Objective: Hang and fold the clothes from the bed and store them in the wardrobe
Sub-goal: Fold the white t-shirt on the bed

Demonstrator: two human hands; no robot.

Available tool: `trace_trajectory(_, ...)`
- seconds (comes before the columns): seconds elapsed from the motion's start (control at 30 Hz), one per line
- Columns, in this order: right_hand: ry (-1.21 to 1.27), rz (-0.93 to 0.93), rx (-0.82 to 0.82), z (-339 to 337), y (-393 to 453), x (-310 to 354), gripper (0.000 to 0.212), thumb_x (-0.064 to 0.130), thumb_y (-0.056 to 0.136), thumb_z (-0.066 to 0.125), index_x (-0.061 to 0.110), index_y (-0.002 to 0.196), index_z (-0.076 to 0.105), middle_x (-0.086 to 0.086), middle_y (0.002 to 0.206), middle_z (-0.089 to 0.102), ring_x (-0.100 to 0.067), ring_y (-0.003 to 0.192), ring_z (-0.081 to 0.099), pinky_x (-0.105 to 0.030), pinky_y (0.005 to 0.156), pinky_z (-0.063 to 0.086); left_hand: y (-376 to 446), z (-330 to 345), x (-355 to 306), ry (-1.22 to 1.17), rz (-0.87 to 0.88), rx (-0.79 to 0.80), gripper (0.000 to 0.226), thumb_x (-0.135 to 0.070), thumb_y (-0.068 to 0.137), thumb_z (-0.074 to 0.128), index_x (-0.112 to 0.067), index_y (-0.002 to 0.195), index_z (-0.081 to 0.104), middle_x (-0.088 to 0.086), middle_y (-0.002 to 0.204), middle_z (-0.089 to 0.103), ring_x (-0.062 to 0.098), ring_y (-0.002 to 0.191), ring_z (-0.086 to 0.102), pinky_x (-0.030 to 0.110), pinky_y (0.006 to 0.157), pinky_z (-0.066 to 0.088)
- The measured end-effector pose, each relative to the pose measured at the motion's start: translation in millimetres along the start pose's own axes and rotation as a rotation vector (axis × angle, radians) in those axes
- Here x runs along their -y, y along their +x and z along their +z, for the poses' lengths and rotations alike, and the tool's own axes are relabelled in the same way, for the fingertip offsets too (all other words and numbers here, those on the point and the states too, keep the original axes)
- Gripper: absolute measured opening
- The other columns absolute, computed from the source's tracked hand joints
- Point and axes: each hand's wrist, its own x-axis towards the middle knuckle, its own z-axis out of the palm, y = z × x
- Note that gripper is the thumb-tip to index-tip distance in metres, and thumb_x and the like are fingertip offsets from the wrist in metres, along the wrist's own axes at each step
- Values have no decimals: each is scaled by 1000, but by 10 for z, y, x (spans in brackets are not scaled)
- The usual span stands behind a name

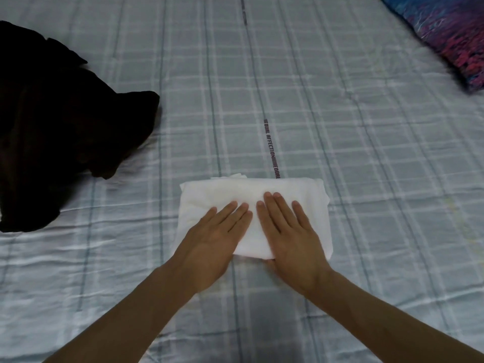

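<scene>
Both hands flatten white garment (bed-centre, seemingly).

A folded garment lies on the bed directly in front of you. Both your hands rest flat on top of it, left hand beside right hand. A heap of clothing sits far left; a pillow far right.

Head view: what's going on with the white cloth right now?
A person is pressing both flat hands, left hand and right hand, on a folded white cloth lying on the plaid bedsheet. It looks fully folded. A black garment lies unfolded to the left. No wardrobe is in view.
</scene>
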Motion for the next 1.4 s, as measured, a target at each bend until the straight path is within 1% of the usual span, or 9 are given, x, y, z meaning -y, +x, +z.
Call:
trace_trajectory(0.13, -2, 65, 35, -3, -94, -215, 101, 47, 78, 76, -4, 150, 28, -22, 158, 26, -34, 147, 25, -55, 116, 31, 24, -17, -9, -29, -9, -7, 76, -23, 102, 44, -19, 158, -8, -2, 165, -15, 15, 152, -13, 36, 125, 0)
trace_trajectory(0.33, 51, 45, 47, -19, -90, -97, 103, 69, 85, 45, -5, 153, 18, -24, 161, 12, -37, 150, 9, -55, 121, 16, 12, -5, -17, -59, -14, -14, 77, -25, 100, 49, -19, 158, -1, -3, 165, -11, 15, 153, -9, 36, 125, 0)
trace_trajectory(0.5, 15, -71, -20, 11, -106, -49, 77, 50, 93, 49, 2, 151, 32, -20, 158, 26, -35, 147, 25, -55, 113, 34, -7, 49, -5, -50, -7, -7, 81, -27, 99, 54, -18, 158, 0, -1, 164, -11, 18, 153, -9, 38, 125, 0)
trace_trajectory(0.63, -17, -118, -31, 78, -241, -173, 66, 39, 99, 41, 8, 155, 25, -14, 162, 22, -32, 150, 20, -54, 116, 30, -25, 82, 13, -80, 12, -18, 81, -28, 98, 55, -18, 158, 3, -1, 164, -8, 18, 153, -8, 39, 125, 0)
trace_trajectory(0.73, 8, -125, -52, 131, -314, -220, 65, 39, 100, 38, 11, 156, 22, -10, 164, 18, -29, 151, 16, -51, 119, 26, -45, 55, 23, -103, 14, -63, 83, -28, 89, 68, -16, 157, 22, 1, 165, 13, 19, 152, 12, 43, 123, 19)
trace_trajectory(0.87, 45, -97, -41, 138, -287, -254, 92, 50, 87, 65, 6, 155, 22, -11, 164, 18, -27, 152, 16, -48, 119, 27, -74, 75, 54, -92, 3, -91, 95, -30, 68, 87, -13, 149, 42, 6, 157, 37, 25, 145, 35, 47, 112, 40)
trace_trajectory(1.03, 53, -19, -91, 142, -157, -291, 94, 28, 72, 86, 0, 148, 38, -18, 157, 33, -33, 146, 30, -50, 115, 34, -110, 141, 60, 55, -70, -81, 109, -13, 40, 96, -6, 140, 54, 18, 147, 49, 38, 134, 49, 56, 102, 47)
trace_trajectory(1.23, 76, -12, -132, 75, -118, -250, 83, 2, 65, 85, 3, 141, 50, -21, 147, 47, -38, 135, 45, -56, 104, 46, -95, 5, 67, 122, -75, -192, 87, 6, 28, 89, -3, 113, 73, 16, 113, 72, 34, 101, 71, 45, 75, 62)
trace_trajectory(1.4, 119, 6, -104, -411, -132, -271, 83, 7, 42, 96, 6, 121, 69, -15, 122, 69, -34, 108, 68, -46, 84, 59, -171, -446, -37, 32, -118, -172, 64, 3, 40, 85, -13, 100, 71, 0, 88, 70, 19, 72, 67, 31, 48, 54)
